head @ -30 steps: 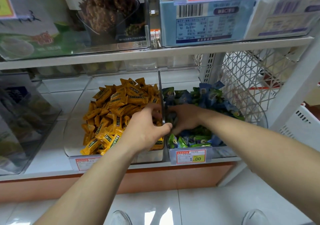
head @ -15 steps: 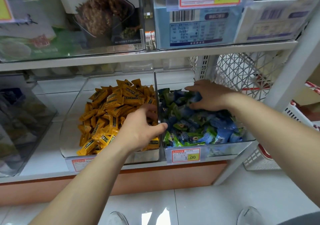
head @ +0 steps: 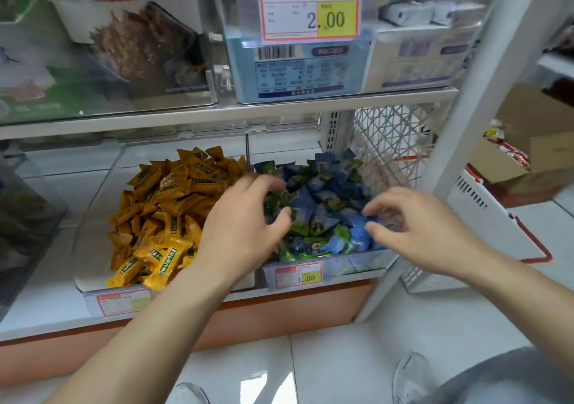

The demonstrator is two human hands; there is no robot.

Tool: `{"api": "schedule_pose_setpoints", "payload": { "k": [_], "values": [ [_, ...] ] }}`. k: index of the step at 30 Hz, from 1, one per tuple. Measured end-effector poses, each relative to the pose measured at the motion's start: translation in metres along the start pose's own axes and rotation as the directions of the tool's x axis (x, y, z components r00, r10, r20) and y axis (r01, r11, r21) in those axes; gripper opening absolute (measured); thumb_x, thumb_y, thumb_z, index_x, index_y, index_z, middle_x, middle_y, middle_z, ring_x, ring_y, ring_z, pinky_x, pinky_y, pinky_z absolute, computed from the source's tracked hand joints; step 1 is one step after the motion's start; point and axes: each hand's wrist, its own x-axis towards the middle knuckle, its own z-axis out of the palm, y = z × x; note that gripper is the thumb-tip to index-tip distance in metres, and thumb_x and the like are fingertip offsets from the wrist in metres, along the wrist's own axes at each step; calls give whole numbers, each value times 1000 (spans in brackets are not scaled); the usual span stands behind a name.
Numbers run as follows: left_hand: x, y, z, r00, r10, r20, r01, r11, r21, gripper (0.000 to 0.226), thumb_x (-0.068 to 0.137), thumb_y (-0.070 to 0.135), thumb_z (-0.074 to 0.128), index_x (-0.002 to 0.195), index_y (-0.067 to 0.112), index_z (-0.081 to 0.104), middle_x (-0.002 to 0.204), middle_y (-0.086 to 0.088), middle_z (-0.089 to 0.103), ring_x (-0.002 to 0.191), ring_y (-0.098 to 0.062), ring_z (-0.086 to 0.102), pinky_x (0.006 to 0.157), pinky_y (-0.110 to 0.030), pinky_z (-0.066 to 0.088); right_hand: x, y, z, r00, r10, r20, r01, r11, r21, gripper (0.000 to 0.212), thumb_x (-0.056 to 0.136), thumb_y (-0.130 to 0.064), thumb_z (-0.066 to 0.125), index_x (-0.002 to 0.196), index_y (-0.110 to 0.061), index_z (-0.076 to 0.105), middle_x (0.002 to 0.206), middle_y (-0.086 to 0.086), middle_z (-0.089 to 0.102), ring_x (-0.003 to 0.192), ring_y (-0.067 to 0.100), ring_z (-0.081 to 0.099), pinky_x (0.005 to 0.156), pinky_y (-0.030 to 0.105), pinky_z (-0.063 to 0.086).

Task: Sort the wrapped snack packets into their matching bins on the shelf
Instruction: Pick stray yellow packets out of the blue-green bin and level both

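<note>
Both our grips have shifted over the crinkly blue and green packets (head: pixel 313 214) in the clear plastic bin (head: pixel 357 263), centre frame. Our left grip (head: pixel 245 220) is spread above them. Our right grip (head: pixel 416 226) curls at the blue ones; we cannot tell if it pinches.

One wide-angle camera, worn on the person's head, gives the only view. It faces forward and down at a shop shelf from standing height and close range. The left bin (head: pixel 93 217) and right bin (head: pixel 357 267) on the lower shelf (head: pixel 46 298) sit mid-frame. The left hand (head: pixel 245 220) and right hand (head: pixel 416 226) reach in from the bottom edge. The upper shelf (head: pixel 217 116) crosses the top, floor tiles (head: pixel 341 357) and a shoe (head: pixel 410 372) fill the bottom, and the post (head: pixel 466 108) leans with the lens's bend.
</note>
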Motion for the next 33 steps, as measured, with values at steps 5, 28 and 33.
{"api": "schedule_pose_setpoints", "payload": {
  "k": [5,28,33],
  "values": [
    [39,52,62,927,150,343,-115,986,-121,37,86,42,66,121,28,64,120,7,65,110,-14,59,87,-29,49,-38,23,9,992,84,-90,-87,996,-30,27,87,-37,67,113,-30,68,108,-14,64,102,6,59,86,26,45],
    [127,30,112,888,197,416,-321,912,254,33,77,51,59,94,23,67,98,-1,61,91,-25,59,73,-37,51,-33,26,47,990,-111,90,122,984,-130,50,95,-42,49,144,-29,45,138,-11,50,123,13,49,97,32,46],
    [135,53,149,776,102,623,-213,971,106,54,86,62,60,125,26,58,137,-4,50,118,-23,51,97,-42,47,-24,20,57,988,-99,120,118,981,-154,58,95,-51,46,146,-25,42,140,-5,48,127,19,46,100,36,44]
  ]
}}
